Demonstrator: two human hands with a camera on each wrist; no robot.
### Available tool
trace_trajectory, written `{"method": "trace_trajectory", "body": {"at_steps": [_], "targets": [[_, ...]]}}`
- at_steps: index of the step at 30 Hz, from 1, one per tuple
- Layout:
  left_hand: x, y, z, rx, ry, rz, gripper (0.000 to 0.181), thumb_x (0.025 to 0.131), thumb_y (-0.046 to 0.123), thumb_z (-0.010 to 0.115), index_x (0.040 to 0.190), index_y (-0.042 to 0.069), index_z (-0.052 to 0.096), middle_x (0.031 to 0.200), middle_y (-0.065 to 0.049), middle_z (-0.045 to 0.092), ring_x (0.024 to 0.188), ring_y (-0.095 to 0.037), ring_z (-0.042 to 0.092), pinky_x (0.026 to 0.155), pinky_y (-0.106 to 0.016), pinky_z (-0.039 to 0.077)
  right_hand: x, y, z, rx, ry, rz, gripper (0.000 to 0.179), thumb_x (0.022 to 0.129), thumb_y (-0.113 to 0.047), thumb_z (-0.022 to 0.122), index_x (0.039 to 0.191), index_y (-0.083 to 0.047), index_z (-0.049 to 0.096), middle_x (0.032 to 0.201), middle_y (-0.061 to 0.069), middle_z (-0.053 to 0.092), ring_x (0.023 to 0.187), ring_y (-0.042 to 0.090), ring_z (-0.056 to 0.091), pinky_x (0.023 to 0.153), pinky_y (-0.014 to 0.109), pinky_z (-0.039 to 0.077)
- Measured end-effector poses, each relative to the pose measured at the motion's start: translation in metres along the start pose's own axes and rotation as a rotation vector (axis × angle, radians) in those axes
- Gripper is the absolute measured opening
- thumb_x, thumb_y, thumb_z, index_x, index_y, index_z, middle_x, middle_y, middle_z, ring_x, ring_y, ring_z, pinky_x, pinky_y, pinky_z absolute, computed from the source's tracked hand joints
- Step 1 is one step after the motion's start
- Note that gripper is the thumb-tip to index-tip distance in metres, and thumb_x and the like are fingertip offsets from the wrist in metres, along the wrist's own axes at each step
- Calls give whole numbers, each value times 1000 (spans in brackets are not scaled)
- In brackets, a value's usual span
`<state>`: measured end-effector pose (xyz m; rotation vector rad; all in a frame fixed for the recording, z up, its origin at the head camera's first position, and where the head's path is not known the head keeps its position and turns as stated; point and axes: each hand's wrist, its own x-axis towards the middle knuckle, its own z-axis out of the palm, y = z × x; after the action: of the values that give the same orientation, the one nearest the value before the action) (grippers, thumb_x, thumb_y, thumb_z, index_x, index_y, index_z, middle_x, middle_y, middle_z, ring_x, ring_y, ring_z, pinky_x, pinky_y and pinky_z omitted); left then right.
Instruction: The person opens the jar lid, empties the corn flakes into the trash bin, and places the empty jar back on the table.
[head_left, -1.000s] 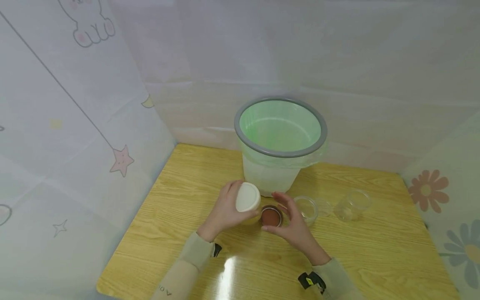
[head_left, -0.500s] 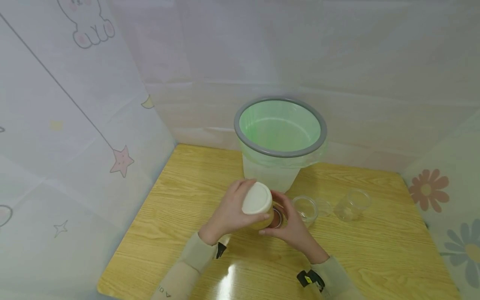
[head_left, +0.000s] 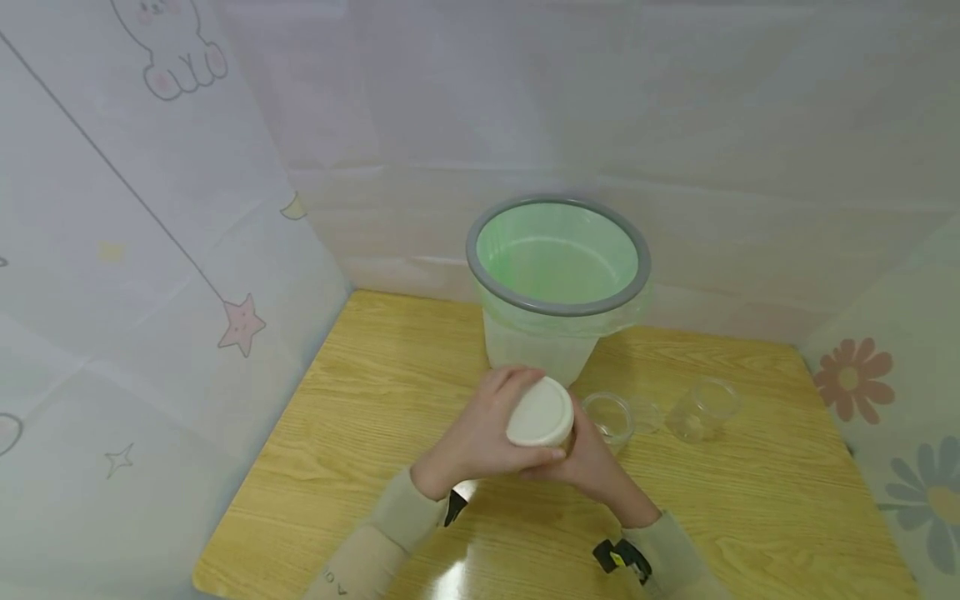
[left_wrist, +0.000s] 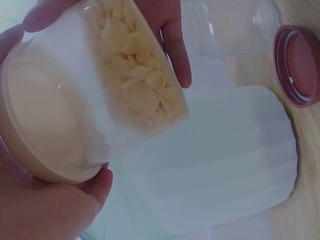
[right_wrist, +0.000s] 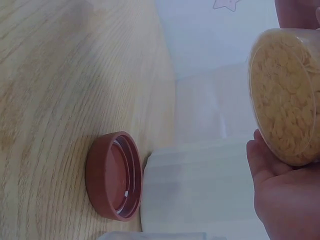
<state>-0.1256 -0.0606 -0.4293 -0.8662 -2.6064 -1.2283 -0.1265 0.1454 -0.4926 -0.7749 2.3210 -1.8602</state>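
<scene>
Yellow crinkled flakes [left_wrist: 142, 82], clear jar [left_wrist: 97, 100]

You are holding the container [head_left: 540, 412] over the table [head_left: 360, 392], your left hand [head_left: 483, 433] resting on its left side and your right hand [head_left: 592, 458] on its right, with flakes [left_wrist: 142, 80] sitting inside. Behind your hands, the bin [head_left: 528, 346] is standing on the table. The loose lid [right_wrist: 101, 177] is lying just before it. Right of your right hand, the jar [head_left: 611, 421] is sitting, the cup [head_left: 703, 410] standing farther right.
</scene>
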Motion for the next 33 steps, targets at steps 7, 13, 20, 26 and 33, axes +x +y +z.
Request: {"method": "trace_trajectory", "body": {"at_steps": [7,13,20,26,33], "targets": [[1,4,-4,-28,-56,4,102,67,51,92,151,18,46,144,-3,44,127,-17,42,97,-42,48,-4,-5,-4,-38,7,-42,103,65,-6,95,151,-7,38,135,13,52,120,29,50,97,54,45],[4,0,-12,-37,-109,59,107,63,54,95,151,20,45,145,4,44,129,-13,39,101,-39,46,-7,-11,-7,6,-10,-96,94,65,-3,93,145,-3,43,128,12,55,115,22,54,97,39,48],[6,-2,-18,-59,-167,68,110,59,53,97,151,24,45,145,9,47,129,-12,41,100,-40,46,-9,-14,-8,94,-45,-130,91,64,2,90,142,-3,45,125,12,57,112,22,55,98,33,46],[6,0,-17,-156,-200,113,109,61,45,98,153,25,43,147,7,45,129,-11,44,100,-36,46,-8,-15,-9,83,-84,-158,89,65,-3,91,141,-4,45,124,11,58,110,23,56,96,34,47],[6,2,-15,-185,-181,138,97,70,39,94,153,28,44,148,9,45,130,-12,44,99,-38,46,-7,-21,-5,135,-78,-139,87,65,2,90,139,-4,45,124,11,57,110,24,56,94,36,49]]}}
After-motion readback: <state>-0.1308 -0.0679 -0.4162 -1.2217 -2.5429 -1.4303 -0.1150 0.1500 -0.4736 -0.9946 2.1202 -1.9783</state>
